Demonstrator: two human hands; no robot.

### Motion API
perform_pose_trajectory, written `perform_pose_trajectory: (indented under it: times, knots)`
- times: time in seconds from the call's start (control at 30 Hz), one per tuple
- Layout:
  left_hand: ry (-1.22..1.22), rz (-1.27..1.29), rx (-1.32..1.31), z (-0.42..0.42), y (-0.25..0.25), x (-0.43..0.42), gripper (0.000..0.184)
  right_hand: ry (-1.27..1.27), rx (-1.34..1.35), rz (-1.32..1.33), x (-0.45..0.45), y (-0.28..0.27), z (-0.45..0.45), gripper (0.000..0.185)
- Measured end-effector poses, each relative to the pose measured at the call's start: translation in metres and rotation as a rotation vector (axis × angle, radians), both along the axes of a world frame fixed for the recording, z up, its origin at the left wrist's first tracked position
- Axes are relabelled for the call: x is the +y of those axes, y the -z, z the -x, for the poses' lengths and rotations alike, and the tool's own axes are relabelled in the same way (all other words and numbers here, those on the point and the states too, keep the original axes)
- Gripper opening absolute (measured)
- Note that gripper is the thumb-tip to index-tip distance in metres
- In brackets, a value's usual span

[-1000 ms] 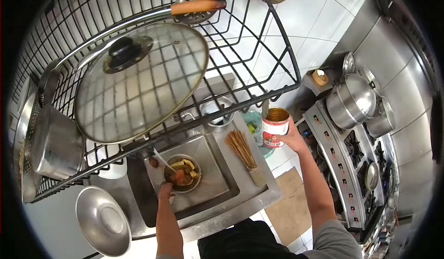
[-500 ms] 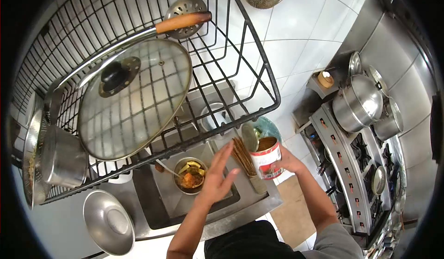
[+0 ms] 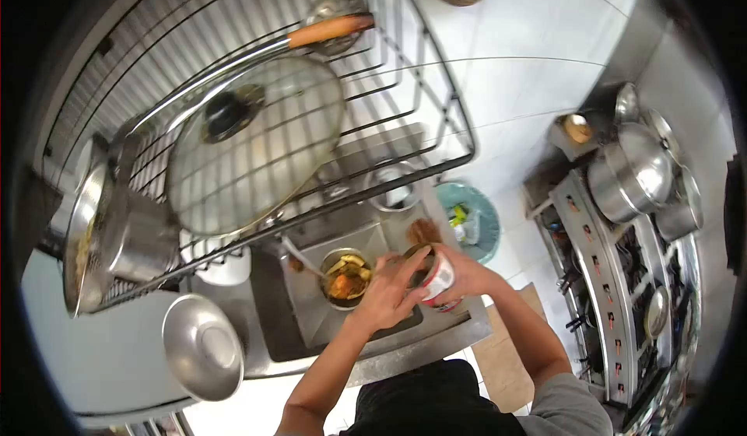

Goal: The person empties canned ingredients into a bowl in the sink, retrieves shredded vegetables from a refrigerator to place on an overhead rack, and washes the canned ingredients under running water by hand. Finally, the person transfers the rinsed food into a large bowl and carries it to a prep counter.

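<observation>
Head view, and from where I stand the biggest thing is the long stainless-steel gas stove [image 3: 597, 280], well past the bench's right edge, with a rounded silver metal pot [image 3: 622, 179] at its far end. Next in size is the grey metal bench [image 3: 373, 370] in front of the person, whose body in dark clothing is against its near edge. Above its far edge hangs a black wire rack [image 3: 471, 156], and set into its middle is a rectangular steel sink [image 3: 268, 304]. A large round clear-glass lid with a black knob [image 3: 257, 152] rests in the rack. Near the bench's left end I see a wide silver metal bowl [image 3: 198, 350], though I can't tell what bears it. Past the right edge, lower down, stands a round teal plastic bin [image 3: 489, 238].

Inside the sink, toward its right side, sits a small round metal bowl [image 3: 336, 304] of yellow and orange food [image 3: 342, 284], just beside the left hand [image 3: 385, 292]. Both hands meet at the red-and-white cylindrical metal can [image 3: 442, 280], held above the bench near its right edge, tilted, its mouth turned toward the left hand. The right hand [image 3: 467, 273] is wrapped around its side; the left has its fingers apart at the mouth, and I can't tell whether they pinch anything. Behind the can shows a tuft of thin brown bristles [image 3: 424, 231], mostly hidden.
</observation>
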State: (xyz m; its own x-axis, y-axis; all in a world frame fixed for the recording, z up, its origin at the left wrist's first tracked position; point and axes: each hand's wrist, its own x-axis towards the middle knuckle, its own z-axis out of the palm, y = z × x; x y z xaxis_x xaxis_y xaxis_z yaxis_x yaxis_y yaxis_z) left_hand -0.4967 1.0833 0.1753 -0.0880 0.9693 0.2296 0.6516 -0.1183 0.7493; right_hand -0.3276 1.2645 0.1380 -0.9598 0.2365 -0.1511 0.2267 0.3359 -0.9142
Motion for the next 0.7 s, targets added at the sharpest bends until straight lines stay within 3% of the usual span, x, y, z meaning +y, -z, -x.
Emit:
perform_pose_trajectory:
  times: [0.03,0.07,0.13,0.2,0.27,0.37,0.43,0.53,0.57,0.6,0.63,0.67,0.7]
  knots:
    - [-0.038,0.015,0.009,0.005,0.004,-0.010,0.058,0.041,-0.002,-0.057,-0.001,-0.002,-0.002,0.111]
    - [-0.108,-0.094,-0.110,0.011,0.013,-0.015,0.057,0.083,-0.006,0.161,0.003,-0.007,-0.003,0.107]
    - [-0.315,-0.204,-0.261,0.021,0.022,-0.028,0.044,0.237,0.235,0.298,0.014,-0.026,-0.010,0.102]
    - [-0.630,-0.100,-0.500,0.037,0.045,-0.052,0.037,0.415,0.338,0.193,0.034,-0.053,-0.027,0.101]
    - [-0.718,-0.069,-0.811,0.082,0.086,-0.073,0.030,0.626,0.429,0.035,0.053,-0.068,-0.044,0.102]
    - [-0.815,0.020,-0.817,0.127,0.154,-0.078,0.032,0.784,0.496,-0.170,0.078,-0.074,-0.047,0.100]
    - [-0.671,0.031,-0.989,0.139,0.163,-0.062,0.028,0.790,0.513,-0.229,0.101,-0.029,-0.039,0.094]
    - [-0.572,0.036,-1.212,0.142,0.152,-0.024,0.022,0.852,0.045,-0.378,0.144,0.131,-0.066,0.085]
    - [-0.495,0.033,-1.276,0.153,0.169,-0.019,0.023,0.894,0.018,-0.394,0.124,0.138,-0.067,0.080]
    - [-0.514,0.016,-1.272,0.162,0.184,-0.022,0.023,0.937,-0.009,-0.412,0.101,0.142,-0.070,0.076]
    - [-0.651,0.030,-1.062,0.168,0.204,-0.031,0.023,0.959,-0.021,-0.346,0.056,0.098,-0.058,0.068]
    - [-0.772,0.047,-0.844,0.179,0.235,-0.036,0.025,0.921,0.044,-0.439,0.032,0.093,-0.063,0.064]
    - [-0.662,0.197,-0.091,0.247,0.375,-0.068,0.028,0.909,0.075,-0.452,0.007,0.085,-0.064,0.060]
